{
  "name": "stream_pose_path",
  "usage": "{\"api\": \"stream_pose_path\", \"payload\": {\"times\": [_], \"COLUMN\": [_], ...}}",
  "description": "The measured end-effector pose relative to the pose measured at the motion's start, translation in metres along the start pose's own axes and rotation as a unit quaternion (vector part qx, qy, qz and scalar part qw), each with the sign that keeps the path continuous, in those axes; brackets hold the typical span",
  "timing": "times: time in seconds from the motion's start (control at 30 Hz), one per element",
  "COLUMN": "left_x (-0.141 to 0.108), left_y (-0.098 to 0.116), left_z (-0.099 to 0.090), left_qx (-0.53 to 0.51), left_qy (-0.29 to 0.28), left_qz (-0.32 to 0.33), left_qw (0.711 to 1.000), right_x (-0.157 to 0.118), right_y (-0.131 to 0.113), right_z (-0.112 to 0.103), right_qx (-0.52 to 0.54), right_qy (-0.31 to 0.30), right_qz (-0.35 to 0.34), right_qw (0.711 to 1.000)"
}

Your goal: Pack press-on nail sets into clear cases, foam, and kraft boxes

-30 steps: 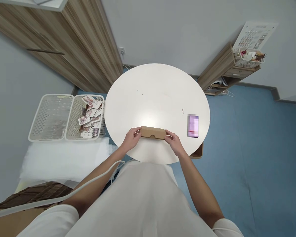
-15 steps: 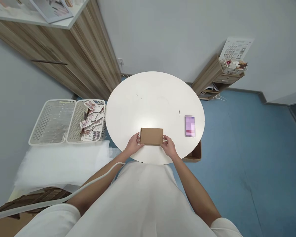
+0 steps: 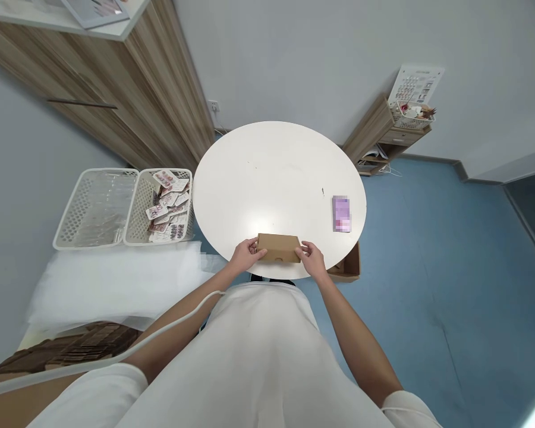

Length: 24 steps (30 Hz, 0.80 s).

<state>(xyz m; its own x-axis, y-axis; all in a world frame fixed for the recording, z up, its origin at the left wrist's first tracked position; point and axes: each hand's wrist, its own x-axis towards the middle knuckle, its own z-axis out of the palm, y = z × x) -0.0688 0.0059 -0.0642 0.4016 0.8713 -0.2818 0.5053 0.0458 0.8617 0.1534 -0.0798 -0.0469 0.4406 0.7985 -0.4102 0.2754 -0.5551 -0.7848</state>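
A small brown cardboard box (image 3: 279, 246) is between my two hands at the near edge of the round white table (image 3: 276, 172). Its lid is closed and its front side tilts up towards me. My left hand (image 3: 246, 255) grips the left end, thumb at the front and fingers behind. At the right end, my right hand (image 3: 311, 259) holds it the same way. To the right on the tabletop lies a purple stack (image 3: 341, 214), blurred by pixelation.
Left of the table stand a white basket (image 3: 136, 220) full of printed cards and another basket (image 3: 66, 217) with clear plastic packets. White sheets (image 3: 116, 279) lie nearer me. An open carton (image 3: 352, 270) sits under the table's right edge. A low cabinet (image 3: 370, 131) stands behind.
The box has tipped so that its front side now shows more, and both hands have moved with it slightly to the right. The view has shifted a little.
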Motion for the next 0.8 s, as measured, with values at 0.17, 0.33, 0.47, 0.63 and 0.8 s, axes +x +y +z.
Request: {"api": "stream_pose_path", "payload": {"times": [0.17, 0.33, 0.47, 0.63, 0.8], "left_x": [0.011, 0.015, 0.004, -0.011, -0.005], "left_y": [0.010, 0.009, 0.003, -0.004, -0.006], "left_z": [0.006, 0.010, 0.023, 0.048, 0.057], "left_qx": [0.000, 0.017, -0.022, -0.068, -0.010], "left_qy": [0.046, 0.056, 0.041, 0.016, -0.043], "left_qz": [-0.023, -0.010, -0.012, -0.035, -0.086], "left_qw": [0.999, 0.998, 0.999, 0.997, 0.995], "right_x": [0.002, -0.002, -0.016, -0.024, -0.009], "right_y": [-0.011, -0.005, 0.006, 0.020, 0.030], "right_z": [0.006, 0.010, 0.013, 0.010, -0.002], "right_qx": [0.004, 0.018, 0.090, 0.144, 0.096], "right_qy": [0.019, 0.042, 0.035, 0.034, 0.018], "right_qz": [-0.007, -0.003, -0.009, 0.040, 0.071], "right_qw": [1.000, 0.999, 0.995, 0.988, 0.993]}}
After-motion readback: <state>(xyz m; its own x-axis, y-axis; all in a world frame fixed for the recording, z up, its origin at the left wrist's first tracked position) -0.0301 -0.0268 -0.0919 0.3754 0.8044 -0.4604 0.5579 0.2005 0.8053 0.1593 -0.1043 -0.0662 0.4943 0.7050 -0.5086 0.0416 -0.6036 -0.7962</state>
